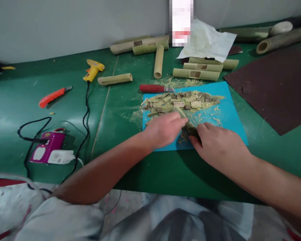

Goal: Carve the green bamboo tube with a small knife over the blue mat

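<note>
A short, narrow piece of bamboo (190, 127) slants between my hands over a blue sheet (234, 124). Its near end is in the grip of my right hand (219, 142), whose fingers wrap round it. My left hand (167, 130) is closed, slightly blurred, and its fingertips lie against the bamboo's upper part. Whatever may be inside its curled fingers is hidden. Just beyond the hands, bamboo chips (178, 104) and pale shavings are heaped on the sheet. A red-handled knife (152, 88) rests at the sheet's far left corner, blade pointing right.
A yellow glue gun (93, 71), an orange cutter (54, 96) and a purple power strip (46, 147) with cables occupy the left. Cut bamboo tubes (196, 74) line the back, near white paper (208, 40). A dark brown sheet (278, 90) covers the right.
</note>
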Tool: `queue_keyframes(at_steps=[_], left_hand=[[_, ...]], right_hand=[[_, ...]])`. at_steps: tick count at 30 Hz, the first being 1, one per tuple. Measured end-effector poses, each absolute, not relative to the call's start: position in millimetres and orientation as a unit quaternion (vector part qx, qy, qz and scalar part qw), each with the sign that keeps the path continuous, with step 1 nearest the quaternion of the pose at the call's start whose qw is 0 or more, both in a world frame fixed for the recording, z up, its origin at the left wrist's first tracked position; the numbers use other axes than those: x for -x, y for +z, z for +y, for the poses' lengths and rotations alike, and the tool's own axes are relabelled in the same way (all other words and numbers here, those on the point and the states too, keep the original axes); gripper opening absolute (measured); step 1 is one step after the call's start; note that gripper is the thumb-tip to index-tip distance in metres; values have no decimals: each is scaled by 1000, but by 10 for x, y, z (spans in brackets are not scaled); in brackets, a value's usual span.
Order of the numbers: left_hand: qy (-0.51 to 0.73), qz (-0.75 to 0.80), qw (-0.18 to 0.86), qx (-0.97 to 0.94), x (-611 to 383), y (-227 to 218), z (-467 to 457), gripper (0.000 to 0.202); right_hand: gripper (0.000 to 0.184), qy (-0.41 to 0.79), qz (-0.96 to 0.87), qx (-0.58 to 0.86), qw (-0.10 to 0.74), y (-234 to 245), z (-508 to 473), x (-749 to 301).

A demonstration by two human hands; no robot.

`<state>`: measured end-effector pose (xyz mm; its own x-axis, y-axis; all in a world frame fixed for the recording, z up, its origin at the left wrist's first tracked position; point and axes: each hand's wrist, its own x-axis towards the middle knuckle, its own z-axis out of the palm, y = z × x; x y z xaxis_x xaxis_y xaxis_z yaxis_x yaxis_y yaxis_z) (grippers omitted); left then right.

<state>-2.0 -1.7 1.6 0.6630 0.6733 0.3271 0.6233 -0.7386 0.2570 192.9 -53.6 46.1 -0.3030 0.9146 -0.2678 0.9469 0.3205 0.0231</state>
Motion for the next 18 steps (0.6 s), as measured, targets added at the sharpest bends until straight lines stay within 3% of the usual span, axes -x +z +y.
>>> queue_keyframes(at_steps=[3,13,18], left_hand=[[237,360,17,-902,21,12,-15,39],[191,349,57,-916,13,5,-34,38],[244,366,21,-898,54,-5,22,39]], right_hand=[[30,-66,801,-583,118,482,-543,-1927],[30,-63,805,-577,122,464,-539,-1921],[31,-66,802,-581,121,470,-543,-1923]])
